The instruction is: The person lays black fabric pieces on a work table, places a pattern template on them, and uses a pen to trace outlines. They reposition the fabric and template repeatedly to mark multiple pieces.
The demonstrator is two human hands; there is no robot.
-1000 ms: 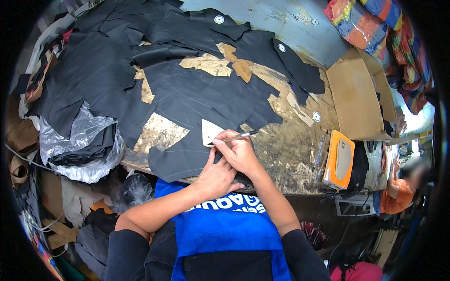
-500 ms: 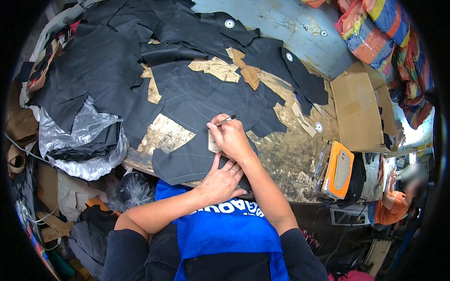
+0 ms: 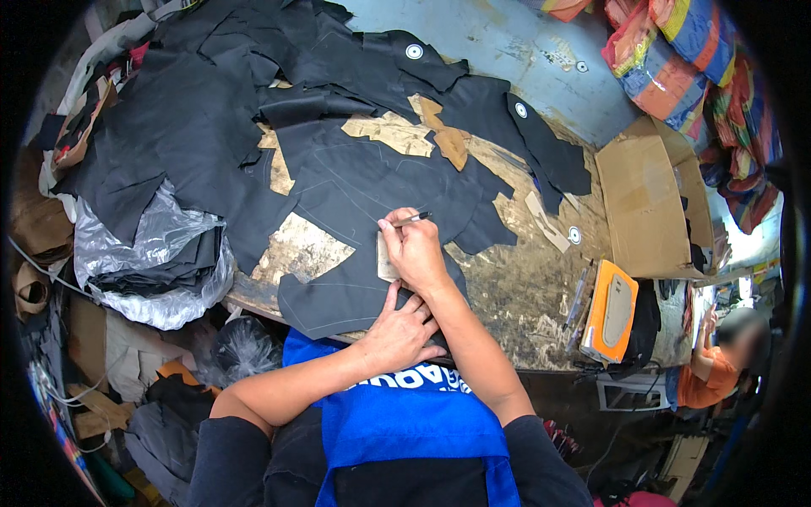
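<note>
My right hand (image 3: 414,253) grips a slim dark-tipped pen (image 3: 416,218) slanting over a sheet of black leather-like material (image 3: 329,296). Under that hand lies a small pale, flat template (image 3: 387,264), partly covered by the fingers. My left hand (image 3: 397,335) rests flat on the black material, its fingers apart and their tips by the template's near end. Thin light outlines run across the black sheet; the pen's writing tip is hidden by the hand.
More black sheets cover the bench's left and far side. A plastic bag (image 3: 152,287) of black pieces sits at left. To the right are brown templates (image 3: 451,145), a cardboard box (image 3: 638,203) and an orange notebook (image 3: 601,296). A person in orange (image 3: 708,380) is beyond.
Very little differs. My right hand and the pen have shifted slightly, and the view has moved a touch. My left hand stays pressed on the sheet.
</note>
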